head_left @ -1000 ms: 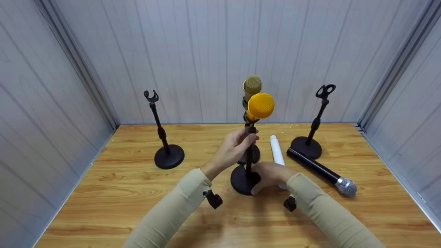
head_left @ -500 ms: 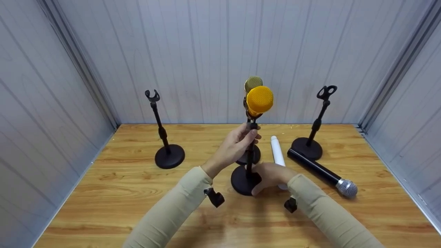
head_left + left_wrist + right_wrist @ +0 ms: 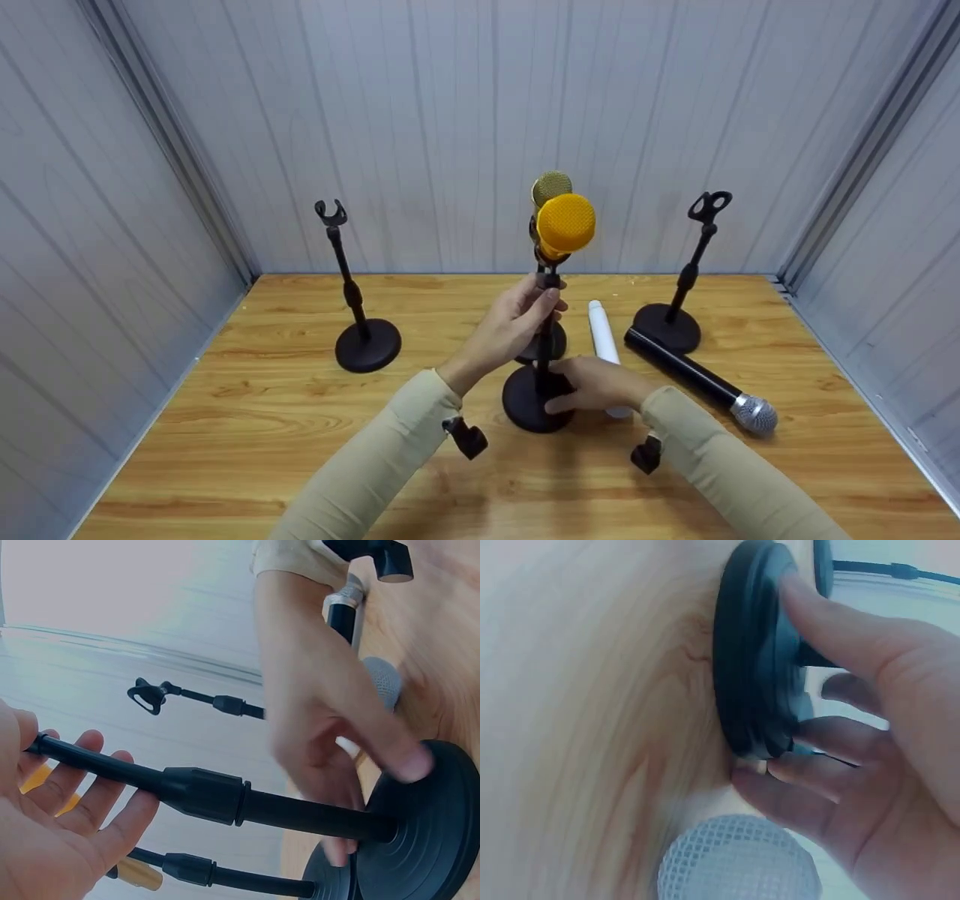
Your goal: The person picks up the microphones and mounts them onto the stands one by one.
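A yellow microphone (image 3: 568,223) sits in the clip atop a black microphone stand (image 3: 523,401), which stands upright on the table. My left hand (image 3: 506,326) holds the upper pole, fingers behind it and thumb in front. Low on the same stand, my right hand (image 3: 604,384) spans the round base (image 3: 754,652); the thumb lies over its top face and the fingertips meet its rim. Directly behind is a second stand with a gold microphone (image 3: 552,185), mostly covered by the first. A white microphone (image 3: 602,330) lies beside my right hand, which hides its far end in the head view.
A black microphone with silver head (image 3: 690,375) lies on the table at right. Behind it stands a bare-clipped stand (image 3: 682,285); another such stand (image 3: 354,300) is at left. Panelled walls (image 3: 420,135) enclose the back and sides of the wooden table (image 3: 285,450).
My right wrist has shifted a little to the right, and its thumb has moved from the base's front edge onto the top. The yellow microphone's head has tipped slightly upward; my left hand keeps its hold.
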`<act>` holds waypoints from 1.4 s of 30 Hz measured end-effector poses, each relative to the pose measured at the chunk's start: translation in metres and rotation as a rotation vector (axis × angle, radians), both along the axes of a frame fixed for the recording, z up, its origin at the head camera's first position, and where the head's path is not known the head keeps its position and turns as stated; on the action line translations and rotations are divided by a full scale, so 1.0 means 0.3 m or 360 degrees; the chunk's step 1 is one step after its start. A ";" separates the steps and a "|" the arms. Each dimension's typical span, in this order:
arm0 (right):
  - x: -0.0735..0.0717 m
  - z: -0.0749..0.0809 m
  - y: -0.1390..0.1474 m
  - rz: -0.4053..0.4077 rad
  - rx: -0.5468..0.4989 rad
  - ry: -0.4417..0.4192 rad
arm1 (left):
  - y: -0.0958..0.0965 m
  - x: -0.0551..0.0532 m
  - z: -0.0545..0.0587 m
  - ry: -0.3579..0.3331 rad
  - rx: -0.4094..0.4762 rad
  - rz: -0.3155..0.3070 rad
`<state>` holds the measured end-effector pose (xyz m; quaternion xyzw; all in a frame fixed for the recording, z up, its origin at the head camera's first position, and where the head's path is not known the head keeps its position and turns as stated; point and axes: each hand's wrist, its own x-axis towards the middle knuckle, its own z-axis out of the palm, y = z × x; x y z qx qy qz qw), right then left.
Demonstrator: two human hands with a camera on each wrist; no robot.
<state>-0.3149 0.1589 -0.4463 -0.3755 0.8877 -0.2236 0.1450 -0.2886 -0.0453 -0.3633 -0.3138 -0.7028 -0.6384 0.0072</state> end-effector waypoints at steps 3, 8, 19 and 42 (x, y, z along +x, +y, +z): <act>0.004 0.005 0.006 -0.0004 -0.0317 -0.0033 | -0.001 0.003 0.000 0.0007 -0.0010 -0.0002; 0.023 0.019 -0.006 -0.0134 -0.0770 -0.0255 | -0.007 0.003 0.002 0.0011 -0.0029 -0.0018; 0.045 -0.005 -0.040 -0.0191 -0.1267 -0.0477 | -0.004 0.000 0.003 0.0011 -0.0030 -0.0038; 0.045 -0.013 -0.066 -0.0547 -0.1343 -0.0463 | -0.010 -0.002 0.008 0.0031 -0.0068 -0.0012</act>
